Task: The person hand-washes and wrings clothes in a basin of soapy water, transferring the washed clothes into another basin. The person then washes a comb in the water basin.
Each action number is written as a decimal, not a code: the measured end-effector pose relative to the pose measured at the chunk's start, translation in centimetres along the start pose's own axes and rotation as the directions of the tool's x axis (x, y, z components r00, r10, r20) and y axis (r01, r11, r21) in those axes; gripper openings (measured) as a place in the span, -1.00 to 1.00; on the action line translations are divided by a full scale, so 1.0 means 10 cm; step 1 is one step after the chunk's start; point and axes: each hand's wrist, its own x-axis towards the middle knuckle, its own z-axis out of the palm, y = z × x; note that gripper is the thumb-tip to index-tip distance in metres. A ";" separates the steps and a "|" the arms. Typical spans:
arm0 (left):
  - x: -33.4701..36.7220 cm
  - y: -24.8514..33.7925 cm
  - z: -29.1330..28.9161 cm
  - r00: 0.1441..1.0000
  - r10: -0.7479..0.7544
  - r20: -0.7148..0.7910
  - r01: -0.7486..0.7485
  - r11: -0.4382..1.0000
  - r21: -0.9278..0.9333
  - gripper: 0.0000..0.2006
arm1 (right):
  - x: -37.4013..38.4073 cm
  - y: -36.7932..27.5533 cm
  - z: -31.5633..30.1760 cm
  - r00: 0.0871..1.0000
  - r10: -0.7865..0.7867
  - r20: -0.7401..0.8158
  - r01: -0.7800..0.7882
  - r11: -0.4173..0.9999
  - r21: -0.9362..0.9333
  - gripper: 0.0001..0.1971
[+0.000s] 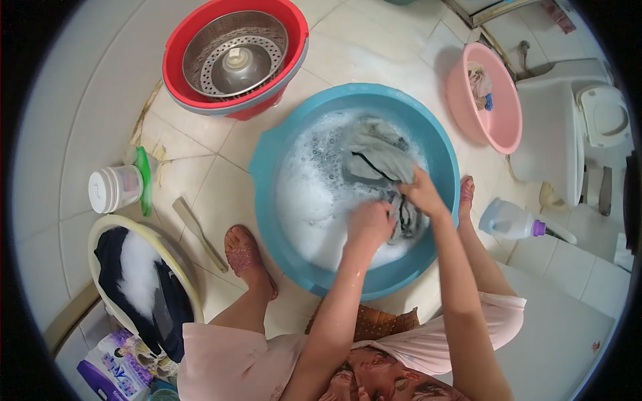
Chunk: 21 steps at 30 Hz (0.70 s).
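We see a white jar (pixel 115 189) on the floor, then a blue tub (pixel 281 144) of soapy water. Inside it, our left hand (pixel 370 224) and right hand (pixel 421 192) squeeze tight on a grey cloth (pixel 380 157).

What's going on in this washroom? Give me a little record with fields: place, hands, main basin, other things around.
place: tiled floor beside a white toilet
left hand: clenched on the grey garment, in suds
right hand: gripping the same garment
main basin: blue basin of soapy water, between the person's feet
behind: red spin bucket with metal basket
right: pink basin holding cloth; detergent bottle lying down
left: cream basin with dark sudsy clothes; white jar; wooden paddle
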 end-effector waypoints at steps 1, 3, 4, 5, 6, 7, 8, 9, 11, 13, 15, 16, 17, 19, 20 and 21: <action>0.00 -0.09 -0.05 0.973 -0.075 -0.218 0.053 0.993 -0.104 -0.66 | 0.07 0.06 0.21 0.976 -0.012 -0.219 -0.013 0.994 -0.111 -0.37; 0.08 -0.19 -0.09 0.899 -0.150 -0.412 0.067 0.975 -0.210 -0.70 | 0.15 0.33 0.63 0.848 -0.291 -0.442 0.053 0.878 -0.475 -0.43; 0.11 -0.25 -0.10 0.828 -0.150 -0.540 0.010 0.967 -0.254 -0.69 | 0.11 0.50 0.84 0.765 -0.518 -0.384 0.129 0.707 -0.695 -0.47; 0.11 -0.38 -0.12 0.735 -0.168 -0.657 -0.038 0.957 -0.287 -0.69 | 0.07 0.46 1.06 0.926 -0.264 -0.270 0.058 0.806 -0.589 -0.57; 0.09 -0.46 -0.11 0.732 -0.176 -0.658 -0.022 0.960 -0.280 -0.69 | 0.08 0.44 1.07 0.928 -0.261 -0.265 0.064 0.815 -0.576 -0.57; 0.11 -0.47 -0.08 0.666 -0.203 -0.718 -0.065 0.943 -0.327 -0.67 | 0.09 0.45 0.90 0.998 0.053 -0.031 -0.061 0.815 -0.576 -0.60; 0.13 -0.47 -0.04 0.594 -0.234 -0.769 -0.114 0.923 -0.369 -0.65 | 0.11 0.45 0.78 0.910 0.364 0.200 -0.178 0.776 -0.605 -0.62; 0.17 -0.44 0.00 0.659 -0.303 -0.689 -0.121 0.861 -0.494 -0.57 | 0.19 0.48 0.71 0.772 0.636 -0.009 -0.577 0.694 -0.430 -0.57; 0.32 -0.28 0.18 0.736 -0.351 -0.579 -0.215 0.690 -0.691 -0.53 | 0.14 0.54 0.66 0.935 0.254 -0.247 -0.323 0.897 -0.301 -0.60; 0.33 -0.20 0.26 0.872 -0.447 -0.201 -0.173 0.104 -0.979 -0.39 | -0.07 0.08 0.89 0.874 -0.189 -0.447 0.096 0.970 -0.224 -0.60; 0.12 -0.05 -0.01 0.910 -0.413 -0.036 -0.092 -0.116 -0.989 -0.34 | -0.43 -0.45 0.87 0.920 -0.217 -0.326 0.147 0.963 -0.226 -0.58; 0.06 -0.05 -0.12 0.930 -0.350 0.110 -0.010 -0.323 -0.946 -0.29 | -0.63 -0.71 0.88 0.939 -0.203 -0.276 0.144 0.965 -0.220 -0.56; 0.09 -0.22 -0.10 0.991 -0.129 -0.045 -0.093 -0.395 -0.914 -0.29 | -0.84 -0.95 0.92 0.955 -0.194 -0.224 0.146 0.966 -0.211 -0.55; 0.02 -0.12 -0.22 0.997 -0.080 0.004 -0.028 -0.396 -0.918 -0.33 | -1.13 -1.09 0.95 0.949 -0.215 -0.231 0.152 0.953 -0.261 -0.68; 0.00 -0.09 -0.24 0.998 -0.050 0.047 0.024 -0.390 -0.920 -0.38 | -1.15 -1.06 0.97 0.949 -0.208 -0.238 0.143 0.954 -0.263 -0.68; -0.03 -0.15 -0.24 0.991 -0.131 -0.001 -0.051 -0.379 -0.924 -0.53 | -1.15 -1.11 1.03 0.949 -0.237 -0.209 0.164 0.935 -0.314 -0.74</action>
